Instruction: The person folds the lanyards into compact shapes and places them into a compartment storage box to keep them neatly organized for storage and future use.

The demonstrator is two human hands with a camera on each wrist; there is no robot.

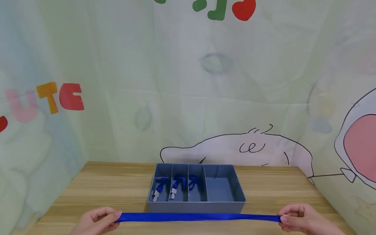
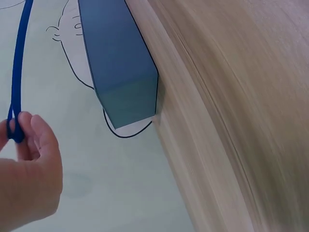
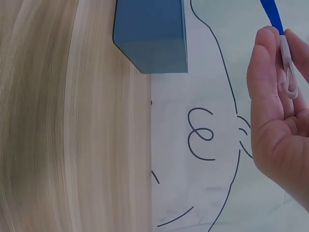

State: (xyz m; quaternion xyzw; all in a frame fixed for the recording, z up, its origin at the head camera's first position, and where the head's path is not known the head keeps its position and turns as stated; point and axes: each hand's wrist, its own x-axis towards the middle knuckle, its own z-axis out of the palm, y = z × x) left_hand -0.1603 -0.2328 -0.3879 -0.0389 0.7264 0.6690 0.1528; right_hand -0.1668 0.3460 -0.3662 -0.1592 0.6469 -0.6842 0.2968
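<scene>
A blue lanyard (image 1: 182, 217) is stretched level between both hands, in front of the box. My left hand (image 1: 98, 220) pinches its left end; in the left wrist view the strap loops around the fingers of that hand (image 2: 34, 159). The other end is pinched by my right hand (image 1: 302, 218), and the right wrist view shows a white plastic clip (image 3: 288, 72) there, inside the hand. Behind the strap stands a grey-blue divided box (image 1: 196, 207). Three of its narrow compartments each hold a folded blue lanyard (image 1: 161, 186), two with white clips visible.
The box's wide right compartment (image 1: 221, 186) shows its bare floor. A wood-grain table (image 1: 117, 186) lies under everything. Printed fabric walls (image 1: 188, 98) with cartoon drawings and letters enclose the table at the back and sides.
</scene>
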